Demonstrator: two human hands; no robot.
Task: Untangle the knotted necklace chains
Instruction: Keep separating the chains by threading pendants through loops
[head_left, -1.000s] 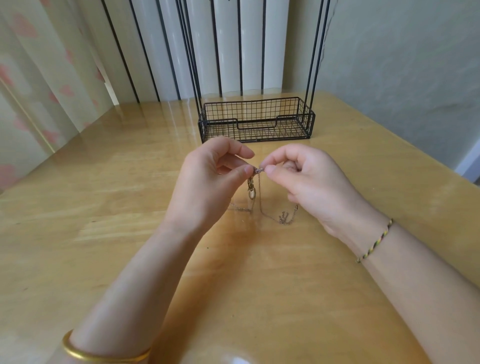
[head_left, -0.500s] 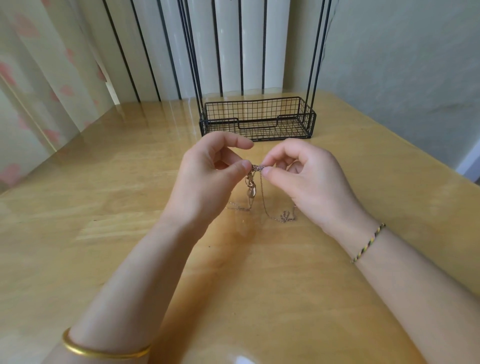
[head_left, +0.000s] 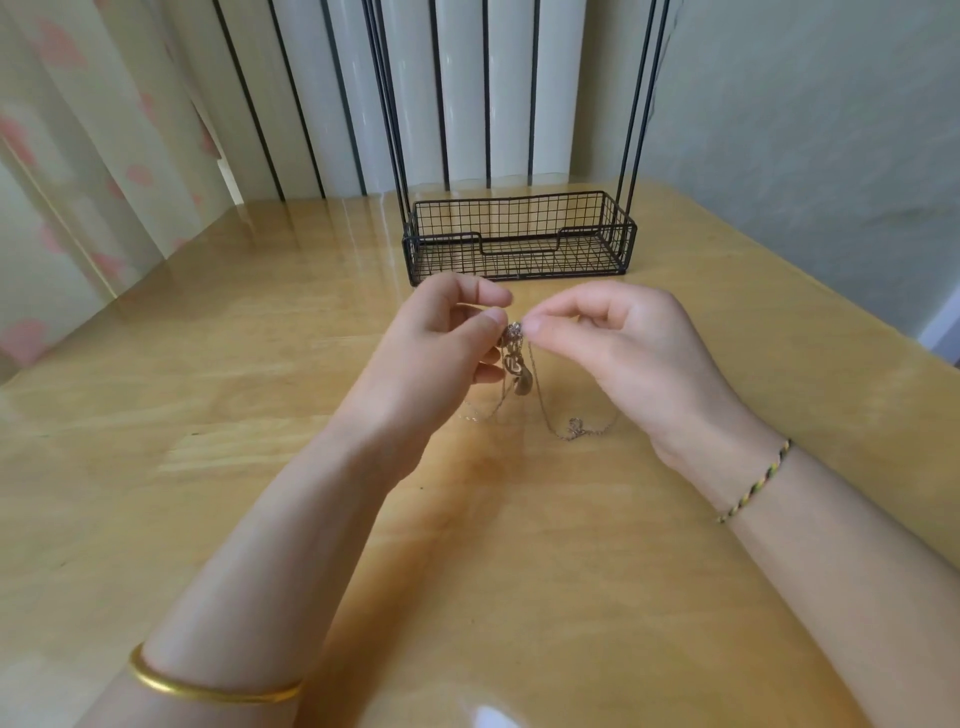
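Observation:
A small tangled knot of thin necklace chains (head_left: 514, 329) is held above the wooden table (head_left: 208, 415). My left hand (head_left: 441, 353) pinches the knot from the left with thumb and forefinger. My right hand (head_left: 628, 358) pinches it from the right. A gold pendant (head_left: 515, 366) hangs just below the knot. Loose chain drapes down to the table, where a small charm (head_left: 575, 427) lies under my right hand and another strand (head_left: 480, 411) trails left.
A black wire basket (head_left: 519, 239) with tall thin uprights stands at the back of the table, just beyond my hands. Striped panels and a curtain are behind and left; a wall is to the right.
Both hands have drifted slightly up and away from me with the knot. The pinch on the knot is unchanged.

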